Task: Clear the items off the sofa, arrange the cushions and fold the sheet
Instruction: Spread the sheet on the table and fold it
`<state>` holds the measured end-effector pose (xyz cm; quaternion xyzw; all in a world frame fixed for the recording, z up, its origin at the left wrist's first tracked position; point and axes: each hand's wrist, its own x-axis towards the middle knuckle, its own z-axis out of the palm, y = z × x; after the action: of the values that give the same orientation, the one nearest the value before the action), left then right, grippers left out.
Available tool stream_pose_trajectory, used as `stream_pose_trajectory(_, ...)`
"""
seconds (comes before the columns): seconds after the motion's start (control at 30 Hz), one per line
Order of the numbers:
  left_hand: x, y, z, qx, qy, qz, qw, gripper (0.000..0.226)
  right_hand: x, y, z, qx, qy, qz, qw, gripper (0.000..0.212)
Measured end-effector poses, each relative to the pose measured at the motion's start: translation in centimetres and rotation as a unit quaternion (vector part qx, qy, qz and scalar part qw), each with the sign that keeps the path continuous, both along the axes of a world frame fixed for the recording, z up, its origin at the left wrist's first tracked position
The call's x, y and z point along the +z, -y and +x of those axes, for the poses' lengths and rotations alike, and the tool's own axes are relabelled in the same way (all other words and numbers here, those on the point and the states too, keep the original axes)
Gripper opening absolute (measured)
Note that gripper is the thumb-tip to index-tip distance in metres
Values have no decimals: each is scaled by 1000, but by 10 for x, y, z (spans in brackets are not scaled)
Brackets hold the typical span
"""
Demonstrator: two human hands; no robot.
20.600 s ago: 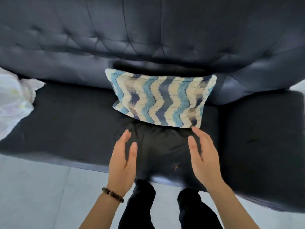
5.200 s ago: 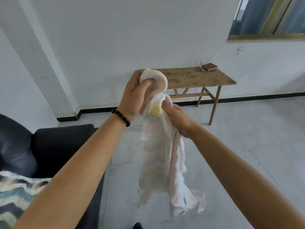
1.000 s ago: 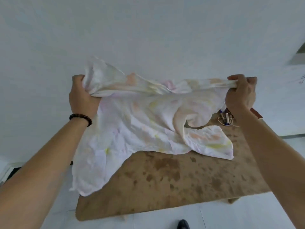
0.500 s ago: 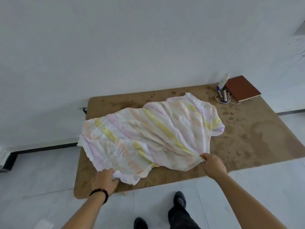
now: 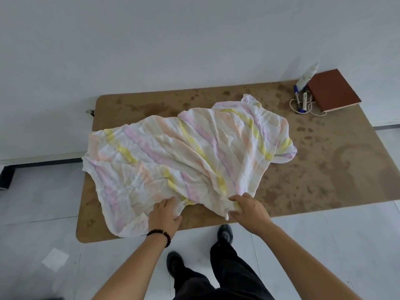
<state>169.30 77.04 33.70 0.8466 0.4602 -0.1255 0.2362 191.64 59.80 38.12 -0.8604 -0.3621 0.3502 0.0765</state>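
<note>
A crumpled white sheet [image 5: 184, 156] with pink, yellow and orange stripes lies spread across a brown wooden table [image 5: 324, 169]. My left hand [image 5: 163, 215], with a bead bracelet at the wrist, rests flat on the sheet's near edge, fingers apart. My right hand [image 5: 249, 210] pinches the sheet's near edge a little to the right, bunching the cloth. The sofa and cushions are out of view.
A brown notebook [image 5: 333, 89], pens with a white cord [image 5: 302, 102] and a white tube [image 5: 306, 76] sit at the table's far right corner. A white wall runs behind the table. My legs and shoes stand on pale floor tiles by the near edge.
The sheet went from held up in the air to lying on the table. My left hand slid right along the near edge, closer to my right hand.
</note>
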Motion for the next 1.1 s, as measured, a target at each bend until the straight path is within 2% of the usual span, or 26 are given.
stream_pose_trajectory(0.1, -3, 0, 18, -55, 6, 55, 997, 37, 2, 6, 20, 8, 23, -15, 1000, 47)
stream_pose_trajectory(0.2, 17, -21, 17, -39, 65, 116, 990, 20, 7, 5, 56, -64, 96, -2, 993, 53)
stream_pose_trajectory(0.33, 76, -77, -4, 8, 114, 237, 965, 17, 30, -11, 110, -167, 186, 27, 968, 33)
stream_pose_trajectory(0.5, 146, -127, -29, 222, 207, 271, 914, 27, 76, -49, 125, -209, 209, 96, 950, 30)
stream_pose_trajectory(0.57, 164, -131, -33, 300, 245, 240, 890, 28, 84, -67, 112, -231, 177, 144, 946, 32)
stream_pose_trajectory(0.63, 176, -124, -32, 385, 318, 128, 857, 29, 88, -81, 96, -293, 51, 190, 935, 33)
stream_pose_trajectory(0.67, 179, -118, -31, 429, 380, 45, 818, 29, 89, -86, 87, -327, -41, 208, 921, 33)
stream_pose_trajectory(0.73, 177, -110, -32, 496, 500, -122, 700, 28, 95, -92, 69, -379, -221, 243, 865, 31)
stream_pose_trajectory(0.8, 176, -112, -37, 515, 575, -244, 587, 31, 106, -96, 54, -372, -305, 294, 826, 36)
stream_pose_trajectory(0.83, 180, -115, -40, 512, 599, -283, 547, 35, 112, -96, 51, -367, -325, 321, 810, 37)
stream_pose_trajectory(0.87, 187, -118, -42, 503, 616, -311, 520, 36, 122, -99, 50, -381, -348, 352, 781, 36)
stream_pose_trajectory(0.93, 204, -128, -45, 496, 656, -333, 461, 31, 139, -101, 58, -444, -397, 413, 689, 36)
stream_pose_trajectory(0.97, 215, -134, -46, 498, 682, -336, 417, 27, 151, -99, 62, -466, -400, 447, 651, 32)
stream_pose_trajectory(1.03, 238, -149, -50, 510, 713, -331, 350, 18, 178, -96, 67, -496, -392, 504, 589, 28)
stream_pose_trajectory(1.07, 248, -155, -51, 515, 715, -323, 345, 11, 188, -92, 67, -520, -414, 516, 540, 30)
stream_pose_trajectory(1.1, 255, -161, -53, 520, 707, -310, 364, 7, 193, -87, 66, -552, -439, 524, 478, 32)
